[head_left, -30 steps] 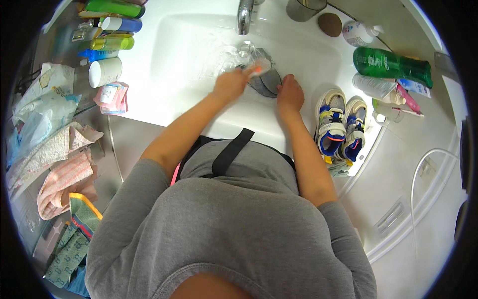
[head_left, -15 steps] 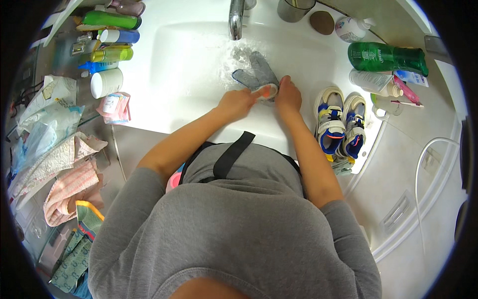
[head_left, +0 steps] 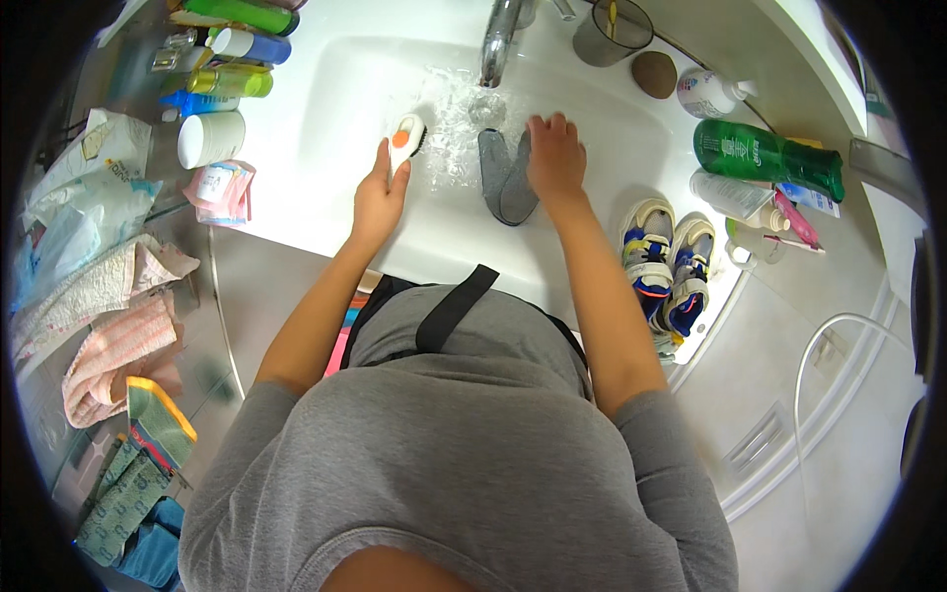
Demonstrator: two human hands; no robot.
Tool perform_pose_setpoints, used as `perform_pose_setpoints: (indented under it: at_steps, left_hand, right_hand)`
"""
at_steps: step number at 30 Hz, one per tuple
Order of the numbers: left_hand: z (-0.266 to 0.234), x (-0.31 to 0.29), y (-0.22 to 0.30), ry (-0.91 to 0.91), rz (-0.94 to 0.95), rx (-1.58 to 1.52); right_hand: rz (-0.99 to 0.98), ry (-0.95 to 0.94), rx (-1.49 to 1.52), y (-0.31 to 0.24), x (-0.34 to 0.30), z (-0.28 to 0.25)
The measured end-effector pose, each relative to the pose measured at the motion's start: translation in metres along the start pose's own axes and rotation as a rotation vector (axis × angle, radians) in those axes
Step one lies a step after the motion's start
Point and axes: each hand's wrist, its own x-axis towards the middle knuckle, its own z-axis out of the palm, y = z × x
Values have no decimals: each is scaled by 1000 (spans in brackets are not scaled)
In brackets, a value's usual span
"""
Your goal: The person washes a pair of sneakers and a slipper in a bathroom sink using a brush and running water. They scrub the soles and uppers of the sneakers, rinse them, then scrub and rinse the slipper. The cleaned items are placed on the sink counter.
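In my left hand (head_left: 378,202), at the left of the basin, is a small scrub brush (head_left: 402,140) with a white body, an orange spot and dark bristles facing right. My right hand (head_left: 557,158) is closed at the right side of grey shoe insoles (head_left: 498,178), its fingers curled and covering part of them. The insoles form a V, joined or overlapping at the near end; whether they are one bent piece or two I cannot tell. They rest in the white sink (head_left: 335,109), just below the tap (head_left: 500,44), beside foamy water.
A pair of children's sneakers (head_left: 648,257) stands on the right counter. Behind them lie a green bottle (head_left: 760,153) and a white pump bottle (head_left: 705,94); a grey cup (head_left: 612,35) stands farther back. Several bottles and a white jar (head_left: 211,139) line the left edge. Towels (head_left: 123,345) hang at left.
My left hand has moved left with the brush, away from the insoles. The insoles now lie lower in the basin, in a V, and my right hand has shifted up.
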Motion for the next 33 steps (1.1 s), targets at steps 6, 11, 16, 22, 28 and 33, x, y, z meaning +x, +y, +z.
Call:
perform_pose_setpoints:
  at_steps: [6,11,16,22,28,33]
  left_hand:
    - [21,6,-13,62,93,-269]
    - [28,-2,-4,-4,1,-156]
    - [21,1,2,-42,-43,-193]
    - [25,2,-8,15,-12,-235]
    - [30,6,-11,18,42,-235]
    - [45,12,-35,137,139,-267]
  right_hand:
    - [-58,-396,170,38,49,24]
    - [-406,-454,341,19,51,-4]
    - [-550,-497,432,-6,71,19]
    - [-447,-661,536,-14,72,28]
    - [-332,-490,385,-14,69,34]
    - [83,-26,320,19,49,33]
